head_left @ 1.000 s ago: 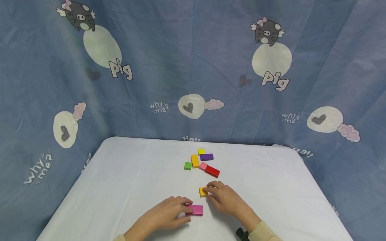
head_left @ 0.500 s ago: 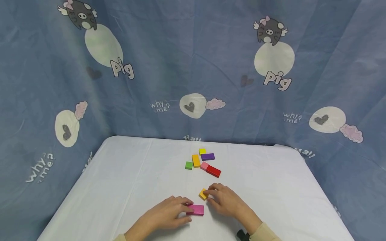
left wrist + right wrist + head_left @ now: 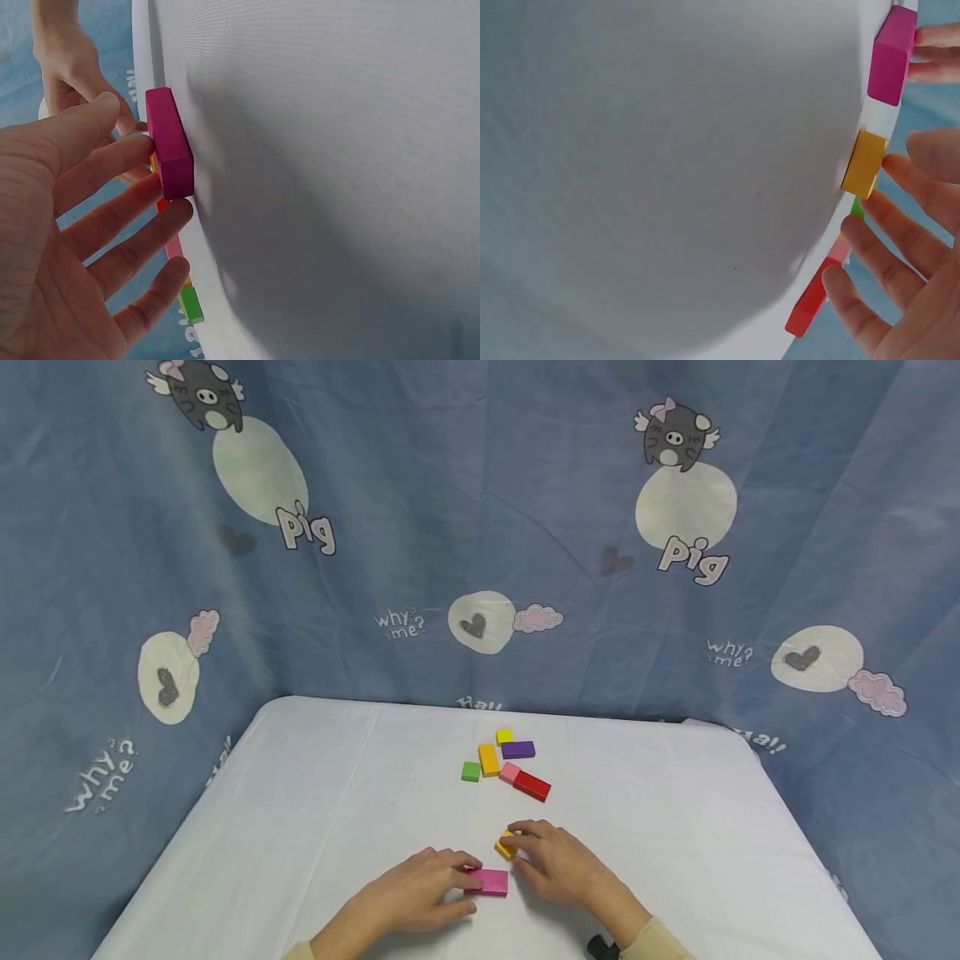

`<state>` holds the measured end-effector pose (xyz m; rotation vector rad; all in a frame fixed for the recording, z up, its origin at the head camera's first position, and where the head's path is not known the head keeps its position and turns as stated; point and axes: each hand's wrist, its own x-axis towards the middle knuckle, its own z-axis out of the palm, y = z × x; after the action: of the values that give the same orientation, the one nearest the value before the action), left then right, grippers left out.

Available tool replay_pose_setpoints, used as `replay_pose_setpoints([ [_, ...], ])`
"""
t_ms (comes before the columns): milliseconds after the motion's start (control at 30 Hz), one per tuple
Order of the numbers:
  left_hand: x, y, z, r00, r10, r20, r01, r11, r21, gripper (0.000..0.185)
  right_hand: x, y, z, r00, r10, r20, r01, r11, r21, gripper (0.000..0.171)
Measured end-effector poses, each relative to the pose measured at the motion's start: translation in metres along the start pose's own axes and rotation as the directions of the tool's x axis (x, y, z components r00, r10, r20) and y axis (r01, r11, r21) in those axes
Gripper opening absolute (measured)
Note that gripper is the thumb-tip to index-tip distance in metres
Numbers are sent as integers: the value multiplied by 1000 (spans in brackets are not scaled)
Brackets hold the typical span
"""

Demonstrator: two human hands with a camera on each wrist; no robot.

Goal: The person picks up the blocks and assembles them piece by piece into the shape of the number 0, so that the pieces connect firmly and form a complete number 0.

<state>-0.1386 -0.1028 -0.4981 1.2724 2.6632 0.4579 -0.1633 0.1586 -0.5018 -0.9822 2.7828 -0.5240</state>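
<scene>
A magenta rectangular block (image 3: 492,882) lies flat on the white-covered table. My left hand (image 3: 420,891) rests at its left end, with the index fingertip on its top face. In the left wrist view that hand's thumb stands apart from the magenta block (image 3: 170,142). Just beyond lies a small orange-yellow block (image 3: 505,847), turned at an angle. My right hand (image 3: 558,864) touches it with the fingertips from the right. The right wrist view has the index and middle fingertips at the orange-yellow block (image 3: 865,163), the thumb held away from it.
Farther back lie a green block (image 3: 470,772), an orange one (image 3: 489,761), a yellow one (image 3: 505,737), a purple one (image 3: 518,750), a pink one (image 3: 509,772) and a red one (image 3: 532,786). A dark object (image 3: 602,947) shows beside the right sleeve. Patterned blue cloth (image 3: 420,527) hangs behind.
The orange-yellow block has turned to an angle and shifted slightly nearer the magenta block, with my right hand following it. My left hand and the magenta block have stayed put.
</scene>
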Motion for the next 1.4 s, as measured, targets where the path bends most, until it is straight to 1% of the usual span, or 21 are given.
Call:
replay_pose_setpoints([
  [267, -1, 3, 0, 998, -40, 45, 42, 998, -36, 37, -2, -3, 0, 999, 26, 37, -27, 999, 22, 38],
  [433, -2, 3, -1, 998, -40, 41, 41, 999, -30, 37, -4, -3, 2, 1000, 14, 22, -15, 1000, 8, 37],
  [567, -2, 4, 0, 998, -41, 52, 42, 998, -37, 37, -6, -4, 4, 1000, 9, 15, -9, 1000, 9, 36],
  [867, -2, 6, -1, 996, -61, 66, 64, 997, -46, 38, -8, -6, 2, 1000, 7, 25, -8, 1000, 25, 34],
  [1100, -2, 4, -3, 998, -45, 45, 47, 998, -38, 38, -8, -8, -1, 1000, 6, 27, -6, 1000, 11, 34],
  [1400, -2, 6, -2, 996, -60, 61, 63, 997, -47, 39, -8, -8, 1, 1000, 15, 25, -15, 1000, 18, 34],
])
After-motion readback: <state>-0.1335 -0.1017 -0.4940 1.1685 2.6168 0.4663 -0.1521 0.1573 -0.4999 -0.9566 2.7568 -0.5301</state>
